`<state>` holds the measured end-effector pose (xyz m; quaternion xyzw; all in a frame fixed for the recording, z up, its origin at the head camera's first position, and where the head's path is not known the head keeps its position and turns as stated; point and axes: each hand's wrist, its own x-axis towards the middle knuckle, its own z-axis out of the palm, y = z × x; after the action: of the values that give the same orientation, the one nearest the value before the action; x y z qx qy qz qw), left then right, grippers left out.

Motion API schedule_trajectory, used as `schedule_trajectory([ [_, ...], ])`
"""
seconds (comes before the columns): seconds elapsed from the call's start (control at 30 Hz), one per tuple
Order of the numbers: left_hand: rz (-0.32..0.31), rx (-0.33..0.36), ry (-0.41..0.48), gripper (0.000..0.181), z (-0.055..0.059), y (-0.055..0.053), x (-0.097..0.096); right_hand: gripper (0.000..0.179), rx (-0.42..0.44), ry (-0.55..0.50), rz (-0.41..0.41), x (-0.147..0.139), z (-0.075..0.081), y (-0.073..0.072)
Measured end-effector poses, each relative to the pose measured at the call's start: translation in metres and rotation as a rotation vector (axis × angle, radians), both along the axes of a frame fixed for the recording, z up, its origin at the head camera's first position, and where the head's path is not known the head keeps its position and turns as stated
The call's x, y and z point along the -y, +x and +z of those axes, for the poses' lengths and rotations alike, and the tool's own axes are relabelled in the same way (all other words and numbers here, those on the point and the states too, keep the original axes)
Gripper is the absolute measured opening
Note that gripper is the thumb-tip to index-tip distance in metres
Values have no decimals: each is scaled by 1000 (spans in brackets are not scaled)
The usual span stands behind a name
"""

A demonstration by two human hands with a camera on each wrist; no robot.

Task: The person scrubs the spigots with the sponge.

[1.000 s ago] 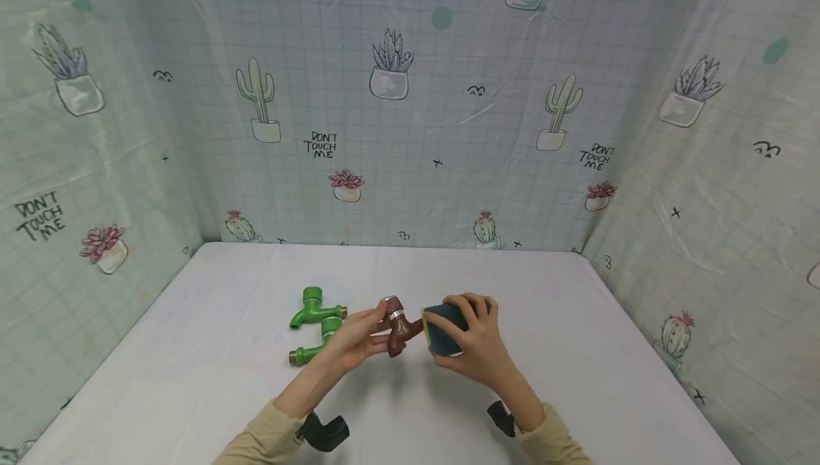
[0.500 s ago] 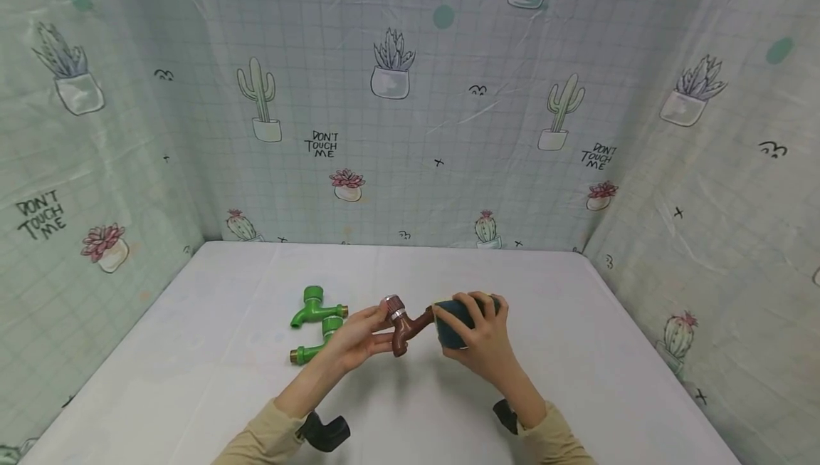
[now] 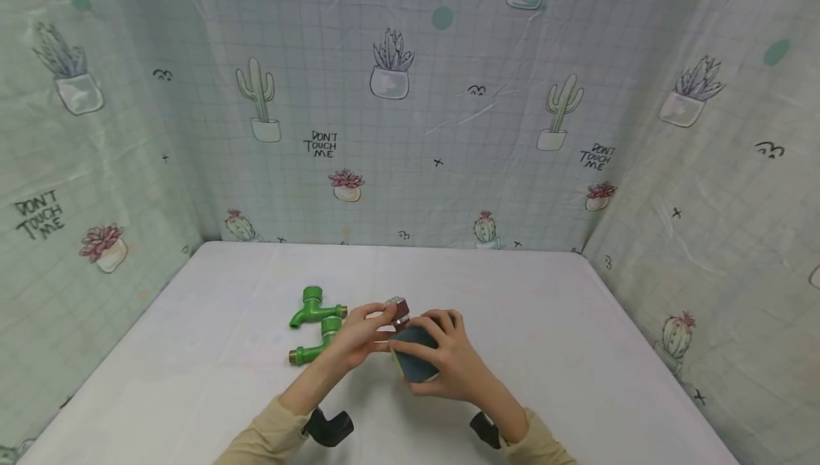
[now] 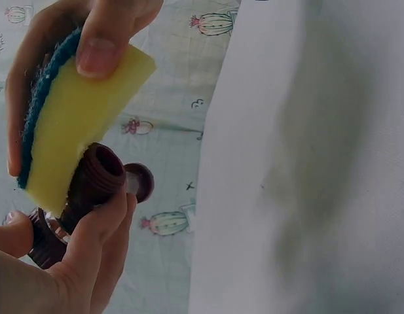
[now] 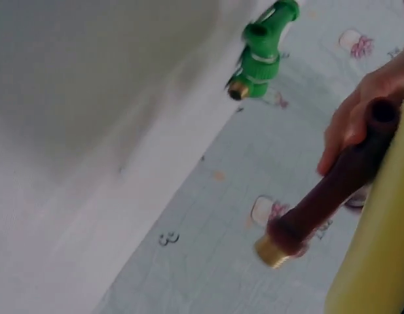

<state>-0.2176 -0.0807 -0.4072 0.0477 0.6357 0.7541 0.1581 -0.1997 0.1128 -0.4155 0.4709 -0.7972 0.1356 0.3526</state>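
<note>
My left hand [image 3: 357, 338] holds a brown tap [image 3: 398, 310] by its ribbed handle end, up off the table. In my right hand [image 3: 453, 362] is a sponge [image 3: 413, 355], yellow with a dark blue scouring side. The sponge's yellow side [image 4: 77, 124] lies against the tap's body [image 4: 95, 180] in the left wrist view. From the head view the sponge hides most of the tap below its handle. The right wrist view shows the tap's brass threaded end [image 5: 272, 252] bare beside the sponge [image 5: 378, 242].
Two green taps, a far one [image 3: 314, 310] and a nearer one [image 3: 314, 351], lie on the white table [image 3: 544, 337] left of my left hand, the nearer partly behind it. A cactus-print cloth [image 3: 410, 123] walls the table's back and sides.
The sponge first slid right along the tap to its end. Since then my right hand has brought it back left and lower, across the tap's body. My left hand keeps nearly the same place.
</note>
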Motion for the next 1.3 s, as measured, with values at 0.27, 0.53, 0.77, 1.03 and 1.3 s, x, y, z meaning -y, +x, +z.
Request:
schedule_trajectory([
  [0.27,-37,25,37,59,1,5,3,67,-37,-51,-163,-26,-2,-17],
  [0.53,-54,91,118,59,4,4,10,49,61,-247,-259,-67,-3,-31],
  [0.77,-200,115,228,58,7,1,8,53,278,-429,-114,-65,-1,-25],
  [1.03,-287,7,-66,69,6,5,14,57,344,-490,-55,-57,2,-20],
  [1.3,-417,11,130,49,8,-2,25,45,223,-465,26,-59,6,-17],
])
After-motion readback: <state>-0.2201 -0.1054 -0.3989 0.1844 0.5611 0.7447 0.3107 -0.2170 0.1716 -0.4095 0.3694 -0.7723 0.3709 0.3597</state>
